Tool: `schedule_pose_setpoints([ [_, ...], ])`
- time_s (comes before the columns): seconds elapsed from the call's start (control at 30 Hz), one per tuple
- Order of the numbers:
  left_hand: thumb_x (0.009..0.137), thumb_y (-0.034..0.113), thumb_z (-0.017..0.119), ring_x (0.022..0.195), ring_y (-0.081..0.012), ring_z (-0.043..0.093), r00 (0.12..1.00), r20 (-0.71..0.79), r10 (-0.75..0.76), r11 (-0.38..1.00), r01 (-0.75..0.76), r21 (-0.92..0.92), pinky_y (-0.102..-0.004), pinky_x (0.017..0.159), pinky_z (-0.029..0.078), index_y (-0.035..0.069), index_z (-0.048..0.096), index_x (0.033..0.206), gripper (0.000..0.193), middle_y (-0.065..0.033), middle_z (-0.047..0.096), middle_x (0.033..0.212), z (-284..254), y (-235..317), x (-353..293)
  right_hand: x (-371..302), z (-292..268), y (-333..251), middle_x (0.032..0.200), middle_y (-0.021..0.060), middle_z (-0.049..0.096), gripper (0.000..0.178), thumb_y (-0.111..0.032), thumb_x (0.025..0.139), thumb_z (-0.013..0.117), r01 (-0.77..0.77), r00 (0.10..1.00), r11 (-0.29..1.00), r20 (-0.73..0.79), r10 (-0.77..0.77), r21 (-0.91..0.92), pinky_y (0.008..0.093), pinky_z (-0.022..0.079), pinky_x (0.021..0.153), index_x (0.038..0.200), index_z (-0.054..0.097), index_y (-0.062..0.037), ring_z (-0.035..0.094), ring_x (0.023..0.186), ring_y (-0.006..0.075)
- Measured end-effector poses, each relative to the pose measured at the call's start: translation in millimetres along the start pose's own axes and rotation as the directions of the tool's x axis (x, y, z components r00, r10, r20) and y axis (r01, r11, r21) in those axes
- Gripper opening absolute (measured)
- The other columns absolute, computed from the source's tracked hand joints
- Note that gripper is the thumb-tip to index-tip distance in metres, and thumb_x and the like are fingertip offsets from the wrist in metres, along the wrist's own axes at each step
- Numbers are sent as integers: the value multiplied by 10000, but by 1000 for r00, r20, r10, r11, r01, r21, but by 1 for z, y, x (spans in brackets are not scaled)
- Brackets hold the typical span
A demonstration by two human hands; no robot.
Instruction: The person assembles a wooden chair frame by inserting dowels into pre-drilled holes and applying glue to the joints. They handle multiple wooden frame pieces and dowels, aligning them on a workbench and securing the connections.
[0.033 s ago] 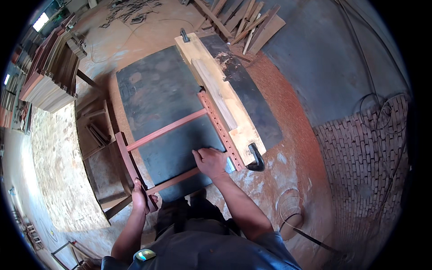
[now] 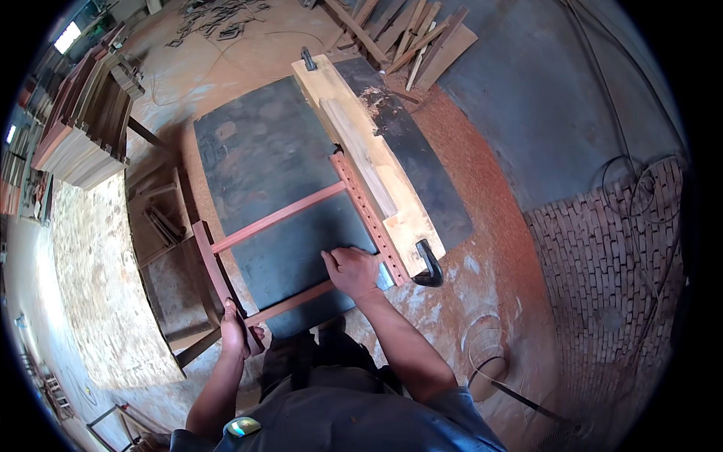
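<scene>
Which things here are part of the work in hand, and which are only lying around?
In hand:
- reddish wooden frame
- left hand on its near corner
- right hand on its drilled rail
- dark tabletop

Lying about:
- stacked boards
- scrap offcuts
- loose cable

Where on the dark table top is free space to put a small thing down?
The dark table top is bare beyond the far red rail, up to its far edge. Between the two rails it is also bare. Near the right hand, pale fence board and black clamp it is crowded.
</scene>
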State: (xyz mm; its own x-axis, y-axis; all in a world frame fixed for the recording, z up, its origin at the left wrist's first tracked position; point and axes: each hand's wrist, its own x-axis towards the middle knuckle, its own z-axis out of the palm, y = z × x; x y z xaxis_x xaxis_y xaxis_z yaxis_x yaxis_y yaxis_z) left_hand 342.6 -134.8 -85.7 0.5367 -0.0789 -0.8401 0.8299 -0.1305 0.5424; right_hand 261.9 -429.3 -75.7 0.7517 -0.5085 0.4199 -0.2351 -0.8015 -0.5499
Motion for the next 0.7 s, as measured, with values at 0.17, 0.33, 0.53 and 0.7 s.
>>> schedule_pose_setpoints([
  [0.17, 892, 786, 295, 520, -242, 528, 1000, 23, -9, 1000, 9, 7, -379, 478, 465, 61, 445, 968, 745, -107, 506, 700, -5, 1, 10, 7, 0, -2, 551, 57, 558, 334, -246, 792, 733, -3, 1000, 1000, -4, 3, -13, 411, 461, 467, 566, 517, -128, 593, 522, 271],
  [0.33, 893, 781, 312, 515, -239, 524, 1000, 17, -12, 1000, 13, -25, -371, 480, 464, 63, 454, 992, 739, -100, 506, 693, 1, 12, 6, 14, 4, -3, 555, 59, 565, 326, -260, 792, 731, -16, 1000, 1000, -4, 15, -27, 416, 467, 474, 569, 530, -131, 597, 530, 275],
  [0.53, 903, 749, 351, 493, -261, 546, 999, 2, 35, 999, -35, 32, -393, 455, 494, 34, 407, 1137, 754, -141, 545, 682, 3, 22, 14, 19, 16, 3, 559, 63, 571, 312, -274, 804, 721, 27, 999, 1000, -37, -28, -15, 430, 470, 486, 575, 558, -139, 602, 542, 278],
  [0.7, 933, 688, 397, 437, -227, 565, 998, -47, 33, 999, -32, 19, -358, 416, 508, 35, 487, 1092, 679, -134, 568, 629, 9, 41, 10, 29, 25, 2, 554, 73, 568, 327, -266, 811, 722, 14, 1000, 999, 15, -13, -30, 421, 447, 465, 570, 547, -131, 595, 532, 275],
])
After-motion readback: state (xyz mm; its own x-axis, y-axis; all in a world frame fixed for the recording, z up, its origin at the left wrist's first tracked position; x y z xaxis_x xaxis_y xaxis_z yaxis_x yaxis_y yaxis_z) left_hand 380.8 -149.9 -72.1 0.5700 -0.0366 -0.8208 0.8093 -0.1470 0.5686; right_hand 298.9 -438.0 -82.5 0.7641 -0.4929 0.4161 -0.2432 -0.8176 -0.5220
